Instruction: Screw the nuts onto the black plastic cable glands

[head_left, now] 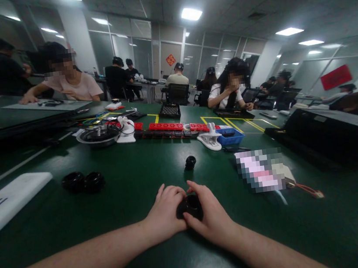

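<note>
A glossy black ring-like part (189, 208) is between my two hands, low over the green tabletop (131, 175). My left hand (166, 210) is closed on its left side, with the fingers curled over it. From the right, my right hand (211, 211) grips the same part, thumb in front and fingers behind. Its lower edge is partly hidden by my hands. Just beyond them a smaller black part (190, 163) stands on the table. Two similar black rings, one on the left (73, 182) and one on the right (94, 181), sit side by side farther left.
A white slab-like case (13, 204) lies at the left. Across the table stand a metal bowl (98, 138), red blocks (166, 126), a white clamp (211, 138) and a blue bin (230, 137). A large black panel (327, 136) is at the right. People sit beyond.
</note>
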`<state>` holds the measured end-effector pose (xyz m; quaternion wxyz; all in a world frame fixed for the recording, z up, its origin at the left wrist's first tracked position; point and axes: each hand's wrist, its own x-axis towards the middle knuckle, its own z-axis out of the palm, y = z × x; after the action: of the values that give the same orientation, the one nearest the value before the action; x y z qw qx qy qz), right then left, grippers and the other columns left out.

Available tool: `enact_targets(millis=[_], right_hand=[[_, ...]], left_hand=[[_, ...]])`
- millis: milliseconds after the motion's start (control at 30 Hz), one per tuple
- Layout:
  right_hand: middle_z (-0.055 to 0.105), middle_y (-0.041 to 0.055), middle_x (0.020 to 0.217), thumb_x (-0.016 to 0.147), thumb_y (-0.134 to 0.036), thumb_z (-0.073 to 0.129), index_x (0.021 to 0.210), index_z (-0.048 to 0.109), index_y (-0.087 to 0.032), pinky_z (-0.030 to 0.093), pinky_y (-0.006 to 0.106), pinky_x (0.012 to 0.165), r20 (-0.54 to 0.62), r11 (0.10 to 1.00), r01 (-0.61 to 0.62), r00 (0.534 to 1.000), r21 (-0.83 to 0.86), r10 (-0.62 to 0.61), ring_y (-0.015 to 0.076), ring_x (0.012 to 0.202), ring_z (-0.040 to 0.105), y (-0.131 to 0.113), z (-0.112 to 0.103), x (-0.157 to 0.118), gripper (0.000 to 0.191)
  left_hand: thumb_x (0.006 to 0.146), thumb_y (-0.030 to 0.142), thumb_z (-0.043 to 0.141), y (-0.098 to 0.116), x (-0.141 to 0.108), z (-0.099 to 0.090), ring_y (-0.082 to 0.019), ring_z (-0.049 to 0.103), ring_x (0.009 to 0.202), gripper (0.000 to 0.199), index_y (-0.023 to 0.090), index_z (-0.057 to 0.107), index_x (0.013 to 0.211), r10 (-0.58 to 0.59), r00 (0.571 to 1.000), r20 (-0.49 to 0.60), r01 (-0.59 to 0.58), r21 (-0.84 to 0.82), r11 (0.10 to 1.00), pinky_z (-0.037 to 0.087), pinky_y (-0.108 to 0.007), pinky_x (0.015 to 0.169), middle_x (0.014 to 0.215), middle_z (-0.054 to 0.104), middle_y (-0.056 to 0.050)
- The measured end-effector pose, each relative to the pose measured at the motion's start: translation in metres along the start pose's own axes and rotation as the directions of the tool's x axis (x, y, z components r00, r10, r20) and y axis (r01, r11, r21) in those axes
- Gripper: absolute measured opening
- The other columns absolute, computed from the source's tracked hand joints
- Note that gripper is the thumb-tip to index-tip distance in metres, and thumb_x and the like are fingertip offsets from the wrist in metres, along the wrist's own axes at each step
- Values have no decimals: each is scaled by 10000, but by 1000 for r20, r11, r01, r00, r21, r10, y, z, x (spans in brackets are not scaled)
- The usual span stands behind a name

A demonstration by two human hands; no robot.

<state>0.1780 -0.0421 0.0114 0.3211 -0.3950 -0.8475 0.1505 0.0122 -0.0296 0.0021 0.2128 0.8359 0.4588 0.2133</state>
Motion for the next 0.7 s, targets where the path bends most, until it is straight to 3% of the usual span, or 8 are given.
enact_targets(millis=[167, 367, 500, 600, 700], right_hand=[[370, 149, 1266, 669, -191, 493, 1279, 224, -148, 340, 483, 948, -32, 995, 101, 994, -13, -101, 290, 1161, 376, 0, -6, -3, 668], [484, 145, 1117, 630, -356, 673, 1254, 288, -161, 411, 487, 851, -81, 997, -53, 996, -63, 48, 305, 1026, 473, 1, -6, 1, 758], [529, 103, 1037, 676, -221, 604, 1240, 305, -171, 435, 438, 841, 3, 998, -61, 998, -5, 61, 246, 949, 519, 1, 0, 1, 640], [474, 119, 1155, 693, -125, 501, 1262, 254, -171, 411, 413, 900, -9, 996, 32, 999, 79, -32, 229, 1047, 481, 1, 0, -2, 622], [391, 135, 1253, 703, -158, 518, 1287, 207, -171, 376, 431, 939, -51, 994, 51, 998, 95, -47, 245, 1118, 428, 2, -3, -4, 662]], left_hand=[[592, 308, 632, -1, 0, 0, -256, 428, 1066, 369, 207, 550, 937, -8, 1000, -4, 8, -5, 1000, 114, -538, 1022, 1057, 518, -42], [608, 313, 625, 2, 0, -2, -253, 441, 1043, 336, 204, 543, 916, 5, 1000, -5, -5, 9, 1000, 147, -545, 1009, 1028, 526, -44], [602, 237, 596, 4, 0, -2, -244, 440, 1046, 333, 206, 537, 928, 0, 1000, -12, 0, -5, 1000, 134, -530, 1021, 1027, 527, -39], [604, 213, 576, 2, 0, -2, -244, 437, 1050, 379, 215, 529, 980, -1, 1000, -13, 1, -12, 1000, 122, -535, 1022, 1028, 525, -32], [601, 253, 602, 1, 0, -2, -254, 435, 1051, 341, 204, 543, 933, -9, 1000, -4, 9, -6, 1000, 127, -546, 1016, 1035, 524, -36]])
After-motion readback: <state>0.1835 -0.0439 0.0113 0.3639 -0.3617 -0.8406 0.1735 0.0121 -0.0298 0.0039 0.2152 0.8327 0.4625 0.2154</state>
